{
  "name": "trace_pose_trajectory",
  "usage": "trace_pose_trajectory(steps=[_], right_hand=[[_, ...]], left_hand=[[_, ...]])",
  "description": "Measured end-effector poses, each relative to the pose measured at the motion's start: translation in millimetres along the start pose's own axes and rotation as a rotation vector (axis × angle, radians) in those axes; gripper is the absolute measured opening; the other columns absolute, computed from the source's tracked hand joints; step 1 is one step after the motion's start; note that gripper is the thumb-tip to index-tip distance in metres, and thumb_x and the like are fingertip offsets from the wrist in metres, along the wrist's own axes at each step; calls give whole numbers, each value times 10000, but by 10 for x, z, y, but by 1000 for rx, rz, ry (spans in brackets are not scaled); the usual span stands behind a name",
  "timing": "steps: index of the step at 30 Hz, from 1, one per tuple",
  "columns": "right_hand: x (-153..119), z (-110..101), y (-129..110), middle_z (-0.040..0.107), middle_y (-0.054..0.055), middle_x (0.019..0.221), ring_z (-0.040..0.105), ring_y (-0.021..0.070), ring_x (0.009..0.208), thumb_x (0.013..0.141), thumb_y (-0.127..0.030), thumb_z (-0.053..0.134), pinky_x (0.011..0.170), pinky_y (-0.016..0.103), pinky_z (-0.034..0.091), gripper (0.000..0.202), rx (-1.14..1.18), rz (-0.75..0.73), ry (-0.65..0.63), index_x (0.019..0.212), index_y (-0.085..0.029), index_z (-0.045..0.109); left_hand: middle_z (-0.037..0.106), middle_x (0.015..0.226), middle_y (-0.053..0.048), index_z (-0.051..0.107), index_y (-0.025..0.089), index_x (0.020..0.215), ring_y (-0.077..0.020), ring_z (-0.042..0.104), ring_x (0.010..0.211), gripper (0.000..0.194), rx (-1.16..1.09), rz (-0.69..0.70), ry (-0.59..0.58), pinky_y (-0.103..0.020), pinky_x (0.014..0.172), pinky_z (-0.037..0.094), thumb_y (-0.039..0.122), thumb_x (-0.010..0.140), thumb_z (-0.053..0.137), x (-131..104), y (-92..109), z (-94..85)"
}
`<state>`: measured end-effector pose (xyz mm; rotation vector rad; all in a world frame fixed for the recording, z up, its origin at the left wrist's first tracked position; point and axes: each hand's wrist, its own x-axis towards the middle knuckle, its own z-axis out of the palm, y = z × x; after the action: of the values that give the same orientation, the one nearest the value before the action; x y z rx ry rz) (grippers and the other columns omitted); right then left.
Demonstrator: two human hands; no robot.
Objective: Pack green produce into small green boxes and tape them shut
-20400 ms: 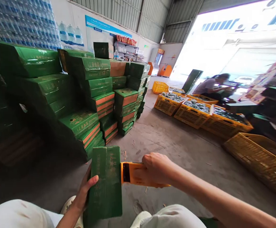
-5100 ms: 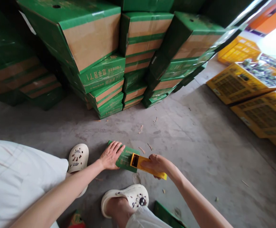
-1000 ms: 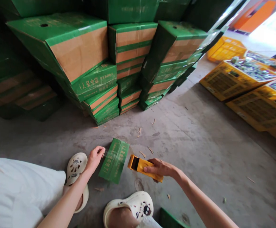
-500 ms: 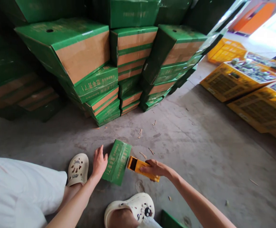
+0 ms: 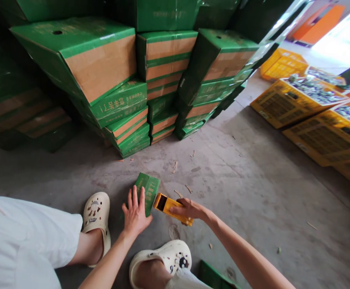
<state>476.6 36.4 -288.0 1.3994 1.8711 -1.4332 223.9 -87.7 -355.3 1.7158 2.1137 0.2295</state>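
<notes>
A small green carton (image 5: 152,188) with pale printed characters is on the concrete floor between my feet. My left hand (image 5: 136,212) is over its left and near part, palm down with the fingers spread, and hides much of it. Whether the palm presses on the cardboard, I cannot tell. In my right hand (image 5: 187,209) is a yellow-orange oblong tool (image 5: 171,208) with a dark opening at its left end. That end points at the carton's right side, very close to it; its exact kind does not show.
Stacked green and brown cartons (image 5: 102,60) rise ahead. Yellow crates (image 5: 297,96) filled with small shiny items stand at the right. My two cream clogs (image 5: 96,208) flank the work spot. A green flap (image 5: 212,276) lies by the near edge, and brown scraps (image 5: 175,166) litter the floor.
My left hand has moved right from beside the carton to over it, fingers spread. My right hand still holds the tool near the carton's right side. The view has shifted slightly.
</notes>
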Motion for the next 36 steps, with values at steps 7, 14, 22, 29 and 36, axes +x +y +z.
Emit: trace_pose_trajectory(steps=[7,14,22,29,36], right_hand=[[186,30,-648,678,19,838,601,128,723,883,-738,677,532,178,389,594,29,-104,5,1001,-157,713],[134,-26,-729,704,14,858,630,145,737,868,-784,652,567,187,427,634,138,-152,-16,1050,-182,732],[-315,-111,215,692,42,876,607,159,751,784,-890,619,587,213,428,811,187,-10,-21,1062,-136,729],[-49,-69,152,703,41,898,624,157,775,858,-748,666,586,218,424,636,59,1,-59,1074,-153,725],[156,46,22,674,0,862,618,150,783,920,-623,686,617,232,445,453,-40,48,-51,1048,-189,708]], left_hand=[[177,1776,-187,127,282,1719,-423,228,1618,1125,-352,-71,-104,-641,1236,288,450,816,777,315,-828,-180],[336,1709,-193,168,272,1715,-412,311,1589,1165,-568,-123,-157,-577,1263,276,563,784,805,538,-1158,-177],[348,1728,-135,249,261,1702,-377,308,1597,1176,-723,-146,-193,-528,1295,245,530,723,843,620,-1305,-252],[340,1737,-114,336,238,1672,-343,305,1606,1098,-826,-126,-221,-483,1312,246,500,733,839,647,-1298,-324],[486,1655,-91,340,259,1674,-348,426,1547,1122,-896,-195,-234,-463,1260,372,443,707,879,655,-1269,-449]])
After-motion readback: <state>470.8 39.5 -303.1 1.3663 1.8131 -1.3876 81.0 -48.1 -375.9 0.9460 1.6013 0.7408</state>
